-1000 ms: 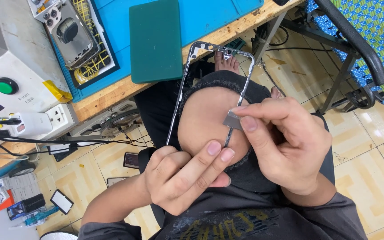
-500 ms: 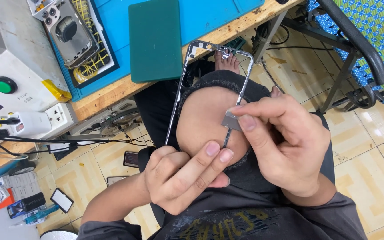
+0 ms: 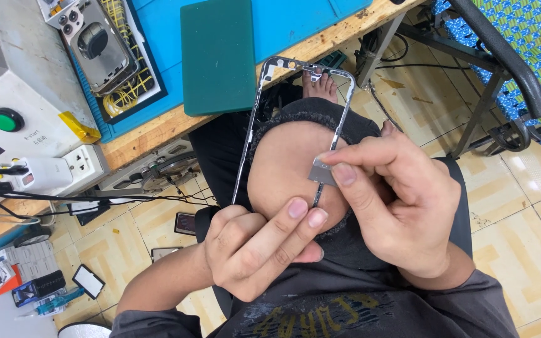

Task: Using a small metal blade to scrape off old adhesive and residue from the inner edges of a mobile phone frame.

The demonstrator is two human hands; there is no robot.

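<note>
Head view: my left hand (image 3: 255, 250) pinches the thin metal phone frame (image 3: 295, 125) over the knee, right hand (image 3: 402, 206) closed on a small blade (image 3: 322, 170) scraping its edge; I judge a slip could nick fingers or bend it.

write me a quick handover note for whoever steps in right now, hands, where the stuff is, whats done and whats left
Left hand: closed on the lower end of the bare metal phone frame, holding it up over the lap.
Right hand: pinching a small flat metal blade against the frame's right side rail.
Frame: empty, with no screen or back fitted; its top end sits near the edge of the wooden bench.
On the bench: green mat and a phone back housing resting on a blue mat.
Done: frame looks stripped.
Left: how far the rail has been scraped cannot be told; the blade sits partway along it.
</note>
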